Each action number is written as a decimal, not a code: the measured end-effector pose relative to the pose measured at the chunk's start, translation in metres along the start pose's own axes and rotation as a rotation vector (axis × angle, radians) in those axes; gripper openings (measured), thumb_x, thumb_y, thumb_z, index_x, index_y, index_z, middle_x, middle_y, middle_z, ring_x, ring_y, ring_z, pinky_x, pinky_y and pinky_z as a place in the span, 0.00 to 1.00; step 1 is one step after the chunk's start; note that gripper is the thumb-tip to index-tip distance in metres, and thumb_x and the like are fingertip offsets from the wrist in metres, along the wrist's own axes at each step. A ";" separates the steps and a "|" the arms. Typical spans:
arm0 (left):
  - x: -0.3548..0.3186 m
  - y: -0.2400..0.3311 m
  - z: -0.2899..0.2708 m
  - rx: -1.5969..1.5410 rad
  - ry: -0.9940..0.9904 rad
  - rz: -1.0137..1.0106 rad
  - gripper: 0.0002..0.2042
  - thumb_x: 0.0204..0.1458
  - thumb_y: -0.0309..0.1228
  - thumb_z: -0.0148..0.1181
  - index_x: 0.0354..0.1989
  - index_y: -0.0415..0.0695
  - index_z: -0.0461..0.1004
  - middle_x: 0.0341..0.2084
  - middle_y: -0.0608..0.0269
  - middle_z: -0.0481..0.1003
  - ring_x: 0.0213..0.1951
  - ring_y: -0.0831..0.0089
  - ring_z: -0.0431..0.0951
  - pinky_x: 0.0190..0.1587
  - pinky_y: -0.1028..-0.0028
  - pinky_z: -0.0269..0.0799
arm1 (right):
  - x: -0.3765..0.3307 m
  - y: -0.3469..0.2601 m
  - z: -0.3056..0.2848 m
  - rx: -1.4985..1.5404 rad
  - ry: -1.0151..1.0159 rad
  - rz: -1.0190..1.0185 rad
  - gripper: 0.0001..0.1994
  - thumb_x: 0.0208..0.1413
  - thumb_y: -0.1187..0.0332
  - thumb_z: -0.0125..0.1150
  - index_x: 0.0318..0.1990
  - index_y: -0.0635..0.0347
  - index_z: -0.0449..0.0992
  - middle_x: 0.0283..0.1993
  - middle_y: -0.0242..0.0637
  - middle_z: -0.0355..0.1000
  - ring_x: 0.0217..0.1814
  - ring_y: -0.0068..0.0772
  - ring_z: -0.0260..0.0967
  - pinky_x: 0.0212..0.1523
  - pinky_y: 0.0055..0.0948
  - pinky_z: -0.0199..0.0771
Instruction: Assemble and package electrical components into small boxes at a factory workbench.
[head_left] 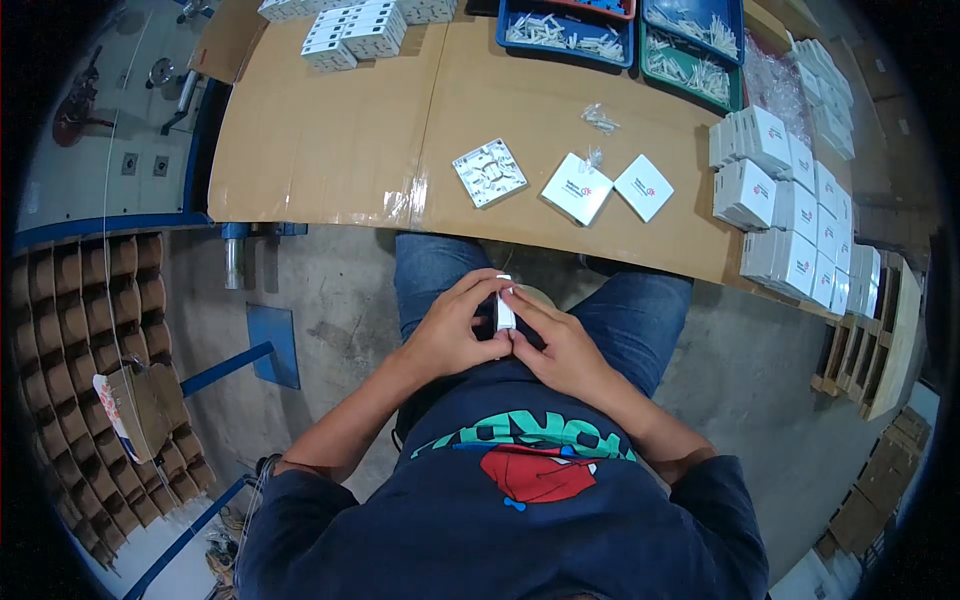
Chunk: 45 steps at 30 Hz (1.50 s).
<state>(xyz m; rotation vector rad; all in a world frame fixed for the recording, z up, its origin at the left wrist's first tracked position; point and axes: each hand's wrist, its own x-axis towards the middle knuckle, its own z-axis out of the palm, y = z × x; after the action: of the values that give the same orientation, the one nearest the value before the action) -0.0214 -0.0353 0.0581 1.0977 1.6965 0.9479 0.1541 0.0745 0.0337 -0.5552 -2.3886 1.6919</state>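
Observation:
Over my lap, my left hand (455, 328) and my right hand (562, 348) hold a white square plastic piece (505, 312) between them, turned edge-on. The fingers of both hands press on its two faces, with the thumbs at the lower end. Its faces are mostly hidden. On the cardboard-covered table (330, 150) beyond lies a white square housing (489, 172) with its moulded inner side up. To its right are a printed white square box (577, 190) and a flat printed white cover (644, 188). A small clear bag of white parts (600, 118) rests behind them.
White printed boxes (792, 215) are stacked along the table's right edge. At the back stand a blue bin (565, 55) and a green bin (690, 95) of small white parts. White housings (355, 35) are piled back left. A cardboard divider grid (100, 380) stands at left.

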 end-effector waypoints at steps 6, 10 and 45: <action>0.001 -0.016 -0.010 -0.113 -0.040 0.029 0.29 0.45 0.27 0.67 0.59 0.38 0.67 0.56 0.55 0.69 0.56 0.65 0.75 0.51 0.67 0.78 | 0.016 0.003 -0.014 -0.124 0.065 -0.337 0.24 0.52 0.70 0.69 0.57 0.63 0.74 0.52 0.45 0.71 0.60 0.51 0.68 0.61 0.40 0.69; -0.001 -0.012 -0.007 -0.718 -0.181 -0.100 0.28 0.48 0.23 0.63 0.61 0.39 0.64 0.55 0.59 0.68 0.57 0.72 0.71 0.58 0.69 0.70 | 0.025 -0.018 -0.024 0.034 0.067 -0.356 0.19 0.45 0.71 0.72 0.46 0.64 0.75 0.47 0.46 0.71 0.49 0.48 0.71 0.50 0.40 0.72; -0.005 -0.002 0.042 -1.140 0.122 -0.591 0.40 0.60 0.70 0.31 0.49 0.43 0.73 0.43 0.60 0.74 0.46 0.74 0.76 0.48 0.73 0.75 | 0.037 -0.047 -0.002 -0.061 0.096 -0.222 0.11 0.46 0.76 0.65 0.37 0.64 0.71 0.38 0.45 0.69 0.41 0.49 0.68 0.41 0.39 0.69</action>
<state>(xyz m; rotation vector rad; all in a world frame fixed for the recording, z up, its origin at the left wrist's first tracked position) 0.0185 -0.0349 0.0435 -0.2042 1.1116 1.2978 0.1115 0.0768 0.0756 -0.3558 -2.3415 1.4715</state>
